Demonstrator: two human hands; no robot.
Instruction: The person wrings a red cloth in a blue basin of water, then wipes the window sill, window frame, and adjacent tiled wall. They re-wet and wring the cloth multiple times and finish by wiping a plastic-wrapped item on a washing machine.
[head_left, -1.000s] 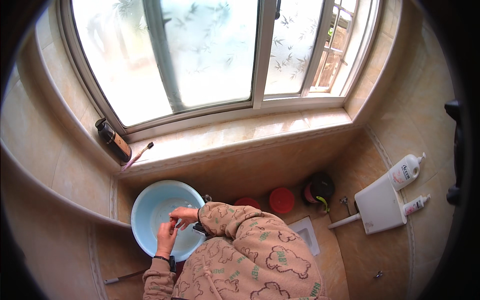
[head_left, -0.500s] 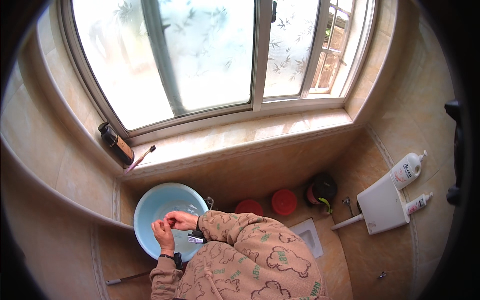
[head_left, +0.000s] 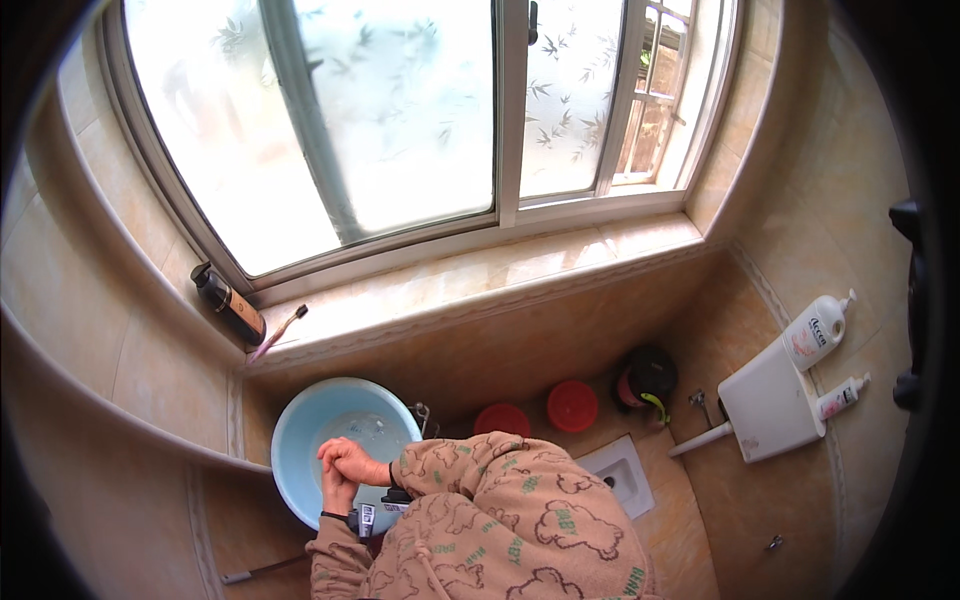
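Over the pale blue basin [head_left: 296, 470], both of my hands are pressed together. My right hand [head_left: 362, 463] comes in from the right and is closed over my left hand [head_left: 337, 492]. The left hand points up from the near rim, and its fingers are mostly hidden under the right. No object shows between them. Some water appears to lie in the basin, with bright reflections and a dark printed mark at its bottom. A dark band with a small white-labelled device sits on each wrist, below the patterned brown sleeves.
A dark pump bottle [head_left: 228, 305] and a toothbrush [head_left: 277, 334] rest on the window sill [head_left: 480, 268]. Red round containers [head_left: 572, 405] and a dark pot [head_left: 648, 377] stand along the wall. To the right are a white cistern [head_left: 768, 410] with two white bottles and a squat toilet [head_left: 622, 475].
My right hand has moved from fingertip contact to wrapping over the left hand. Both hands sit slightly lower and further right. The view has shifted a little.
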